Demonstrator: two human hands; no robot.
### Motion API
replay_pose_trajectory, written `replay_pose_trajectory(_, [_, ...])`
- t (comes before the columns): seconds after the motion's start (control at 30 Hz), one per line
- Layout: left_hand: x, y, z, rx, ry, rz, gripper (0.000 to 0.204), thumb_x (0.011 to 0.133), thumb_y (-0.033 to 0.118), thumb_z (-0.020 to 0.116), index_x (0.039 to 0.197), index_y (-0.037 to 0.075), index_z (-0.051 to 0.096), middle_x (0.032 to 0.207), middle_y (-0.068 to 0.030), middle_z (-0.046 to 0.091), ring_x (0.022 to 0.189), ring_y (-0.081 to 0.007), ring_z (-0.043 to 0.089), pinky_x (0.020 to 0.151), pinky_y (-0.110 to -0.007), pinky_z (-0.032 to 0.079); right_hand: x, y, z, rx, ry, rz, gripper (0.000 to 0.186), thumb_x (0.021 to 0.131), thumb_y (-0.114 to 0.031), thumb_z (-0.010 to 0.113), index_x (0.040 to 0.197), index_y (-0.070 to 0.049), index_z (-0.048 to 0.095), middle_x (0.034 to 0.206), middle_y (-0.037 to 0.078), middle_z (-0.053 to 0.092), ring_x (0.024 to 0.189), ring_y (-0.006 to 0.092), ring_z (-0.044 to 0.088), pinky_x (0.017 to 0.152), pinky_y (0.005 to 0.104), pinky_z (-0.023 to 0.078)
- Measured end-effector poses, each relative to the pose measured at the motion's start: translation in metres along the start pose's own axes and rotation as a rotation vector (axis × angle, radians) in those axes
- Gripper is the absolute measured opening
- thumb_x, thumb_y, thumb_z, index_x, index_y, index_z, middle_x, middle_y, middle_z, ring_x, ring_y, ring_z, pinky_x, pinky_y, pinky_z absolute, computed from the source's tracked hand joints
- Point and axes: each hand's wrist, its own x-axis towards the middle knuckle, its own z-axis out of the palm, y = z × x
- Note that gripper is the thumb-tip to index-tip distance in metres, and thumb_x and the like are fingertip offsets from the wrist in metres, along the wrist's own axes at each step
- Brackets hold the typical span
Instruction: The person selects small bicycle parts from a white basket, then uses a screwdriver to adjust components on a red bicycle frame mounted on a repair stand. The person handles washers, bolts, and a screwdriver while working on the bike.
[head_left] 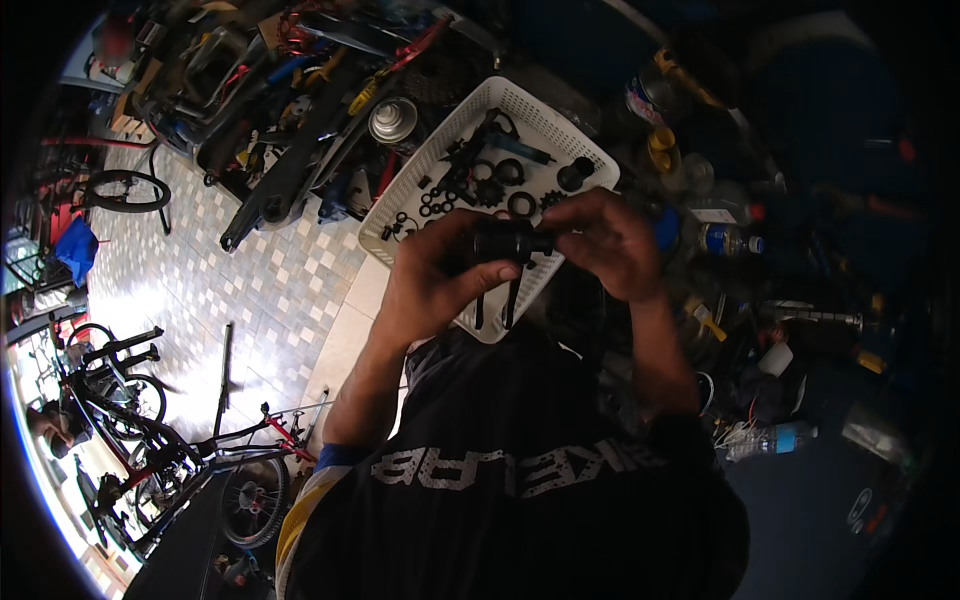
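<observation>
Left hand [425, 290]: wrapped round black cylinder [503, 240] | Right hand [615, 245]: half-curled at right end, hold unclear | White perforated basket [440, 149]: far side

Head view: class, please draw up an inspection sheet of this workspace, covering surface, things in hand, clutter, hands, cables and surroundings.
Surface: pale mosaic-patterned tiled floor, brightly lit at left.
Job's things: black cylindrical part held above a white perforated plastic basket containing loose black parts, some ring-shaped.
Clutter: heap of dark, mixed bicycle parts; round silver-topped can; clear plastic bottle with blue label.
Hands: bare left hand grips the cylindrical part; bare right hand has its fingers at the part's right end, firmness of grip unclear.
Cables: thin strands near the bottle; too dim to identify.
Surroundings: black-and-red bicycle at lower left; right side mostly dark.
</observation>
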Motion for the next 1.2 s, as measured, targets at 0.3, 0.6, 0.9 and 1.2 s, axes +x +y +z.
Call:
replay_pose_trajectory(0.3, [0.034, 0.021, -0.01, 0.081, -0.018, 0.016, 0.045, 0.085, 0.02, 0.088, 0.119, -0.002, 0.069, 0.096, -0.0052, 0.075, 0.089, -0.0091, 0.069, 0.077, -0.026, 0.056, 0.046, -0.007, 0.006, -0.074, 0.031, -0.055, 0.034, 0.094, -0.003, 0.075, 0.126, -0.004, 0.063, 0.093, -0.001, 0.067, 0.083, 0.0056, 0.064, 0.076, 0.0249, 0.052])
replay_pose_trajectory(0.6, [0.048, 0.008, -0.016, -0.28, 0.145, 0.013, 0.031, 0.094, 0.024, 0.081, 0.114, 0.001, 0.072, 0.083, 0.0011, 0.07, 0.063, -0.0011, 0.054, 0.056, -0.02, 0.042, 0.043, 0.018, 0.014, -0.014, -0.162, 0.167, 0.054, 0.096, -0.028, 0.077, 0.139, -0.003, 0.056, 0.102, 0.002, 0.069, 0.097, 0.0106, 0.066, 0.092, 0.0316, 0.052])
replay_pose_trajectory(0.9, [0.033, -0.017, -0.043, 0.116, 0.268, -0.076, 0.029, 0.094, 0.014, 0.078, 0.12, 0.003, 0.072, 0.091, -0.0022, 0.072, 0.078, -0.0065, 0.063, 0.072, -0.024, 0.051, 0.036, 0.04, -0.033, -0.455, -0.091, 0.242, 0.031, 0.104, -0.021, 0.062, 0.129, -0.002, 0.065, 0.099, 0.007, 0.072, 0.091, 0.0143, 0.069, 0.079, 0.0331, 0.057])
replay_pose_trajectory(1.2, [-0.068, -0.039, -0.049, 0.085, 0.267, -0.306, 0.024, 0.099, 0.001, 0.066, 0.123, -0.001, 0.069, 0.1, -0.0034, 0.072, 0.089, -0.0067, 0.062, 0.081, -0.025, 0.051, 0.044, 0.017, -0.039, -1.161, -0.547, 0.719, 0.037, 0.09, -0.039, 0.076, 0.123, -0.022, 0.074, 0.098, 0.009, 0.072, 0.098, 0.0269, 0.069, 0.089, 0.0406, 0.052])
